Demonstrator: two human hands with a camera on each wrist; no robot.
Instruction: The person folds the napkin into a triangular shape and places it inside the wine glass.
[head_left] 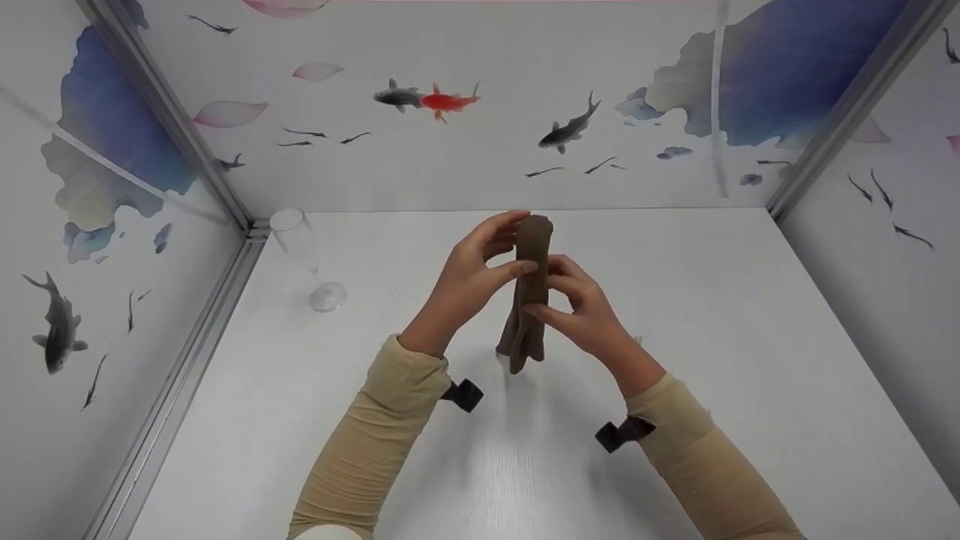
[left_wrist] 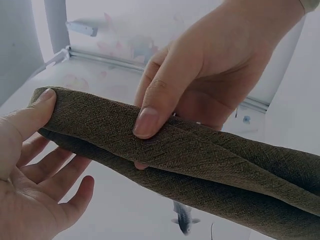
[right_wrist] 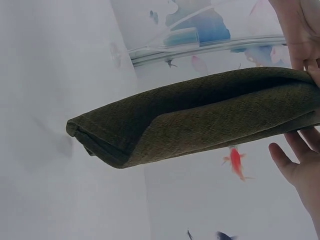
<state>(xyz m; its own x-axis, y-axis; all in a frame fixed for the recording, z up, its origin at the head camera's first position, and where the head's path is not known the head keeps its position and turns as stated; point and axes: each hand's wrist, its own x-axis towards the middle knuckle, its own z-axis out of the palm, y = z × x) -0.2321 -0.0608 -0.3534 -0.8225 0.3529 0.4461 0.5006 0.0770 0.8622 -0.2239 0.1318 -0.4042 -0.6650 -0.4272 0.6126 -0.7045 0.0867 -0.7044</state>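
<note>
A brown-olive woven cloth [head_left: 534, 255], folded into a long narrow bundle, is held upright above the table between both hands. My left hand [head_left: 480, 274] pinches it near the top, thumb on the near face and fingers behind. Lower down, my right hand [head_left: 589, 307] pinches the same cloth between thumb and fingers. In the left wrist view the right thumb presses the folded cloth [left_wrist: 200, 150], whose layers part along a lengthwise opening. The lower end of the cloth [right_wrist: 100, 135] shows loose, stacked folds in the right wrist view.
A clear stemmed glass [head_left: 294, 232] stands at the table's back left, its round foot [head_left: 328, 297] on the white table [head_left: 712, 315]. Panels [head_left: 495, 52] printed with fish and petals enclose the back and sides. Small black camera mounts [head_left: 465, 395] hang at both wrists.
</note>
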